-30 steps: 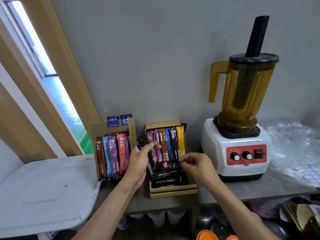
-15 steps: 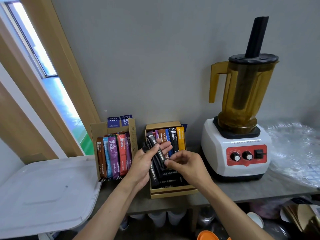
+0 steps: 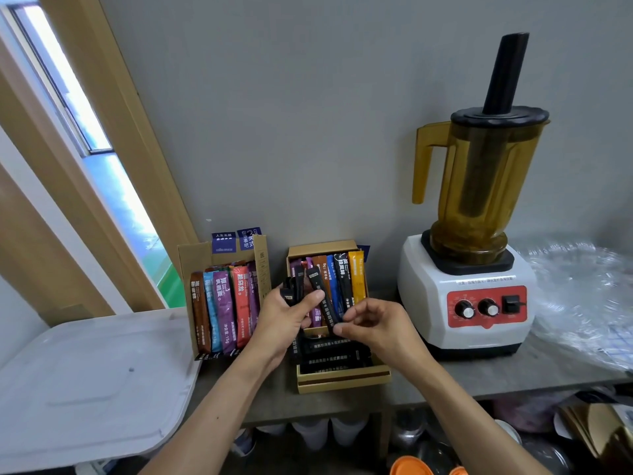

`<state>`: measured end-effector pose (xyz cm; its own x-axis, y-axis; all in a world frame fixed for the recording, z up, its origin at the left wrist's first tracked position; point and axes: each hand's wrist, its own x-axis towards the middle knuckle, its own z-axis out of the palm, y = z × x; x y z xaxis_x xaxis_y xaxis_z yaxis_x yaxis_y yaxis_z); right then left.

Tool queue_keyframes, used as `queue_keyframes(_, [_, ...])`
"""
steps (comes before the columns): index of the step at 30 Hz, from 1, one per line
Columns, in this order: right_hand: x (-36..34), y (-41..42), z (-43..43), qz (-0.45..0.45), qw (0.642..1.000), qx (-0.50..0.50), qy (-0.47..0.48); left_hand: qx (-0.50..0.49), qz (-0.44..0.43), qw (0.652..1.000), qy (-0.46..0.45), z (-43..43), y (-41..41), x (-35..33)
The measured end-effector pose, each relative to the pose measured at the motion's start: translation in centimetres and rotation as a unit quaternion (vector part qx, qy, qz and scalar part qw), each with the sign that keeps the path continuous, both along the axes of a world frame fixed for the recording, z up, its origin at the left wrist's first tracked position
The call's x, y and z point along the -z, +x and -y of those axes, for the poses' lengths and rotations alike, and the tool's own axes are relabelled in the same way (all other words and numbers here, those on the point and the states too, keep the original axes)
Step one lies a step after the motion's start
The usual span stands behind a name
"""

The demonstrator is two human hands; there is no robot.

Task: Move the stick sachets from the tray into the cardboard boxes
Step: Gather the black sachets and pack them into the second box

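Two cardboard boxes stand against the wall. The left box (image 3: 191, 258) holds upright coloured stick sachets (image 3: 222, 306). The right box (image 3: 342, 380) has coloured sachets (image 3: 356, 279) standing at its back and black sachets (image 3: 329, 354) lying flat at its front. My left hand (image 3: 284, 323) grips a bunch of black stick sachets (image 3: 298, 286) over the right box. My right hand (image 3: 373, 323) pinches the lower end of one black sachet (image 3: 320, 289) from that bunch.
A white plastic lid (image 3: 85, 382) lies at the left, overhanging the grey counter (image 3: 462, 375). A blender (image 3: 469, 234) with an amber jug stands right of the boxes. Crinkled clear plastic (image 3: 582, 296) lies at far right. Containers sit under the counter.
Both hands lifted from the flat black sachets at the box front. The bunch in my left hand now stands more upright, and my right hand pinches one sachet of it.
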<state>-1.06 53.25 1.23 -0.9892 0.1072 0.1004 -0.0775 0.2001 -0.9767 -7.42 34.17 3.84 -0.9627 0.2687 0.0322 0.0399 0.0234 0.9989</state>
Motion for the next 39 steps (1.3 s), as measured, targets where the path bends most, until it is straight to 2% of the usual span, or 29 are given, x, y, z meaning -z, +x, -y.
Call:
queue_keyframes(4, [-0.8, -0.3, 0.0, -0.042, 0.995, 0.06, -0.073, 0.05, -0.058, 0.993, -0.087, 0.3, -0.1, -0.2])
queue_keyframes(6, [-0.9, -0.7, -0.1, -0.062, 0.993, 0.064, -0.076, 0.085, -0.081, 0.983, -0.144, 0.3, 0.0, -0.3])
queue_keyframes(8, [-0.8, -0.9, -0.1, -0.062, 0.995, 0.058, -0.062, 0.079, -0.087, 0.98, -0.16, 0.2, 0.0, -0.3])
queue_keyframes(11, [-0.2, -0.8, -0.5, -0.044, 0.996, 0.07, -0.043, 0.017, -0.084, 0.988, -0.125, 0.0, -0.1, -0.1])
queue_keyframes(14, [1.0, -0.9, -0.8, 0.004, 0.998, 0.07, 0.011, -0.022, -0.034, 0.998, -0.055, -0.1, -0.3, 0.2])
queue_keyframes(18, [2.5, -1.1, -0.4, 0.03, 0.977, 0.074, 0.2, -0.004, 0.066, 0.995, 0.073, -0.7, -0.4, 0.1])
queue_keyframes(20, [2.4, -1.1, -0.1, 0.025, 0.967, 0.087, 0.236, 0.001, 0.103, 0.99, 0.099, -0.7, -0.3, 0.0])
queue_keyframes(24, [1.0, -1.0, 0.2, -0.003, 0.986, 0.103, 0.134, 0.011, 0.118, 0.99, 0.074, -0.5, -0.3, 0.2])
queue_keyframes(28, [-0.3, -0.3, 0.9, 0.002, 0.999, 0.008, 0.047, 0.026, 0.104, 0.986, 0.13, -0.7, -0.3, 0.0])
queue_keyframes(35, [-0.4, -0.3, 1.5, 0.0, 0.999, -0.032, 0.012, 0.065, 0.075, 0.991, 0.087, -1.1, -0.1, -0.3])
queue_keyframes(39, [-0.4, -0.3, 0.7, 0.003, 0.999, -0.004, -0.034, 0.049, 0.083, 0.994, 0.053, -0.6, -0.4, -0.1])
